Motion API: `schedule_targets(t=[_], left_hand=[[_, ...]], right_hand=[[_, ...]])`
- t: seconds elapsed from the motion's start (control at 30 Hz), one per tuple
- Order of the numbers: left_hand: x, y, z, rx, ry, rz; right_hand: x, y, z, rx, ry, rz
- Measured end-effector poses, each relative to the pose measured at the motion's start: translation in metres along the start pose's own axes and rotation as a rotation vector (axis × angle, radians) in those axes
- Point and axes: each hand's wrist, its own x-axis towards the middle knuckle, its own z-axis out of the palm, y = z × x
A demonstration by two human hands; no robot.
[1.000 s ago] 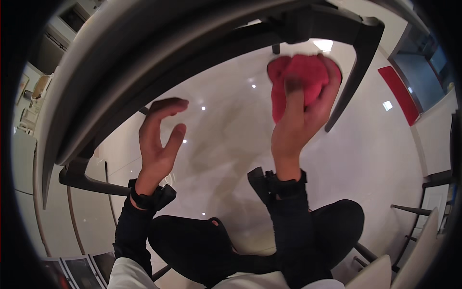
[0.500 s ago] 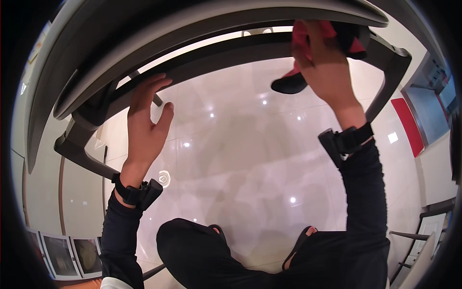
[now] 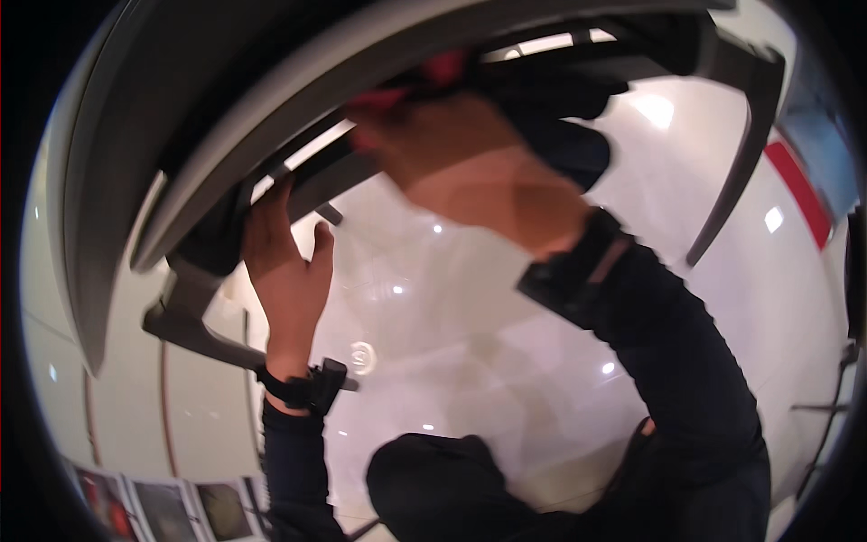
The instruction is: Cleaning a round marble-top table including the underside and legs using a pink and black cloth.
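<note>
One soft red-and-black cloth is bunched at the fingers of the right hand, just beneath the curved grey rim of a large piece of furniture. The right hand's fingers are curled and gripping the cloth; their tips are blurred and mostly hidden by the back of the hand. Dark folds of the cloth hang out on its right side.

The left hand is empty, its fingers straight and close together, the thumb spread apart from them. Its fingertips are up at the dark crossbar; whether they press on it I cannot tell. Glossy pale floor tiles lie below both hands.
</note>
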Motion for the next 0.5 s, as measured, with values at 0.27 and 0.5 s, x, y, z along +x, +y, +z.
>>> schedule_targets(t=[0.27,0.5], left_hand=[[-0.015,-0.014,0.004,-0.154,-0.018,-0.058],[-0.012,-0.006,-0.004,-0.011,-0.051,-0.052]], right_hand=[[0.035,-0.088,0.082,0.283,0.346,0.026],[0.011,-0.011,-0.002,0.063,-0.193,0.125]])
